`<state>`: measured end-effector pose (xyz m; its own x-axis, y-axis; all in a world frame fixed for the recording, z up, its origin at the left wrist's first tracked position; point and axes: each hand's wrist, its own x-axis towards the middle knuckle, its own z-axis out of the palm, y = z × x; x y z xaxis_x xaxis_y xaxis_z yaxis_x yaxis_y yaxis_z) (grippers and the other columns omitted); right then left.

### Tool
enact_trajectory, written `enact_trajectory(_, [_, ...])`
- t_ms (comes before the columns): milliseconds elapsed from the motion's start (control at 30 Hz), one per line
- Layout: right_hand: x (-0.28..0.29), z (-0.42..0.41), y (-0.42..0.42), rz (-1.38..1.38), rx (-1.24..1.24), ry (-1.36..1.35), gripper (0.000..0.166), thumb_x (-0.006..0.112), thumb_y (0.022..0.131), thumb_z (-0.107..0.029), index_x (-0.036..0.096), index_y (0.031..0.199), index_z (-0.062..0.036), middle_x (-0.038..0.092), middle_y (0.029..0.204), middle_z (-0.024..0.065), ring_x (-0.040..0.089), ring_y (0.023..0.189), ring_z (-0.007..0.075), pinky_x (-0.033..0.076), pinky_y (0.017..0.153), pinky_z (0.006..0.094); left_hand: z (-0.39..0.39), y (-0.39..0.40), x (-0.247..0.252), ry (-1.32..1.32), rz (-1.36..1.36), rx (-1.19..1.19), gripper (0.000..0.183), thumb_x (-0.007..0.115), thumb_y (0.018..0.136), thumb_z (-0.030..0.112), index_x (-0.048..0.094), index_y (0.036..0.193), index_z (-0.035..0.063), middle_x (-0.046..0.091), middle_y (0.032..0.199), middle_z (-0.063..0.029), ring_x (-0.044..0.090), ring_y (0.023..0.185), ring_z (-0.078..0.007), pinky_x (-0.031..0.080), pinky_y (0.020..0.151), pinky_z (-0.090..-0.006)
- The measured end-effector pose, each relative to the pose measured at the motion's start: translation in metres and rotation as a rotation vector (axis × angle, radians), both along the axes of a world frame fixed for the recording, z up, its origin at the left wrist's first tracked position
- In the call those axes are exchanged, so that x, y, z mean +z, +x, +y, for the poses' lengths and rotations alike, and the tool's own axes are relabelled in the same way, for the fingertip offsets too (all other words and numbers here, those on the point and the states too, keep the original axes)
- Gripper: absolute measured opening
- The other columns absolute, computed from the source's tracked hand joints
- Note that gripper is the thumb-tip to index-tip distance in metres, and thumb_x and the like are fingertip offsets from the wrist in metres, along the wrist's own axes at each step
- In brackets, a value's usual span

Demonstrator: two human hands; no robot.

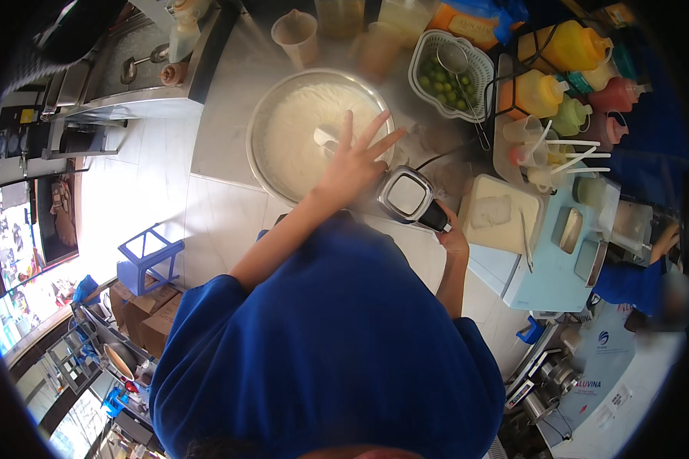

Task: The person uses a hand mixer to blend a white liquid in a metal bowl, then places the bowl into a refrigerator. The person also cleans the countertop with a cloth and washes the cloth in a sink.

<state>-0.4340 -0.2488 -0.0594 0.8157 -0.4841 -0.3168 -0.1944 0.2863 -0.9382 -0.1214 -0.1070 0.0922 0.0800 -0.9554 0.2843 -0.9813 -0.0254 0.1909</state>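
Note:
A large steel bowl [254, 143] of creamy, off-white mixture [293, 149] stands on the counter. My left hand [353, 160] is over its right part, fingers spread, with no object seen in its grip. Beneath the fingers, a pale, shiny object [324, 136] sits in the mixture, partly hidden; I cannot tell what it is. Right of the bowl, my right hand [452, 232] grips the black handle of what looks like a chrome electric hand mixer [406, 195], tilted, with a black cord. Its front end lies close to my left hand, and its underside is hidden.
A white basket [416, 74] of green citrus fruits with a strainer [452, 57] is behind. Plastic jugs [295, 37] line the back. Squeeze bottles [531, 94], a shallow tray [537, 212] with tongs [526, 241] and a light-blue surface [545, 275] are right. Another person's sleeve [628, 284] shows far right.

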Motion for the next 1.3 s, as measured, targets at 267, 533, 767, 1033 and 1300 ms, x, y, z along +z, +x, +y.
enact_trajectory(267, [-0.018,0.013,0.012,-0.237,-0.192,0.331,0.102,0.088,0.058,-0.053,0.048,0.137,-0.0016,0.050,0.139,0.0123,0.047,0.130,0.0240,0.033,0.112,0.0402,0.000,-0.002,-0.001,0.006,-0.028,0.004,0.007,0.067,0.071,0.020,0.073,0.074,0.0160,0.039,0.150,0.0034,0.021,0.146,-0.0293,0.015,0.110,-0.0721])
enact_trajectory(533, [-0.032,0.018,0.009,-0.298,-0.218,0.289,0.088,0.079,0.067,-0.042,0.046,0.138,-0.0014,0.050,0.140,0.0126,0.048,0.128,0.0247,0.035,0.110,0.0406,0.012,0.027,-0.016,-0.109,-0.263,0.099,0.008,0.067,0.080,0.021,0.074,0.084,0.0190,0.046,0.146,0.0088,0.028,0.143,-0.0221,0.014,0.111,-0.0706])
enact_trajectory(767, [-0.045,0.019,0.019,-0.394,-0.267,0.425,0.054,0.062,0.084,-0.002,0.047,0.137,-0.0022,0.055,0.133,0.0170,0.053,0.122,0.0268,0.041,0.105,0.0354,0.045,0.066,0.013,-0.416,-0.081,0.380,0.011,0.076,0.072,0.021,0.077,0.082,0.0176,0.060,0.132,0.0038,0.037,0.135,-0.0309,0.016,0.115,-0.0599])
enact_trajectory(1033, [-0.020,0.031,0.005,-0.063,-0.236,0.012,0.072,0.068,0.080,-0.040,0.047,0.135,-0.0001,0.052,0.136,0.0126,0.048,0.126,0.0240,0.032,0.109,0.0395,0.073,0.071,0.027,-0.622,0.168,0.596,0.017,0.079,0.069,0.010,0.079,0.085,0.0140,0.063,0.128,-0.0027,0.036,0.136,-0.0335,0.029,0.112,-0.0439])
enact_trajectory(1300, [0.102,0.099,0.057,0.192,-0.556,-0.337,0.036,0.063,0.091,-0.017,0.053,0.122,-0.0002,0.055,0.126,0.0123,0.048,0.118,0.0213,0.036,0.102,0.0338,0.107,0.062,0.004,-0.485,-0.181,0.189,0.023,0.069,0.075,0.019,0.076,0.096,0.0243,0.061,0.130,0.0043,0.043,0.131,-0.0320,0.020,0.115,-0.0563])
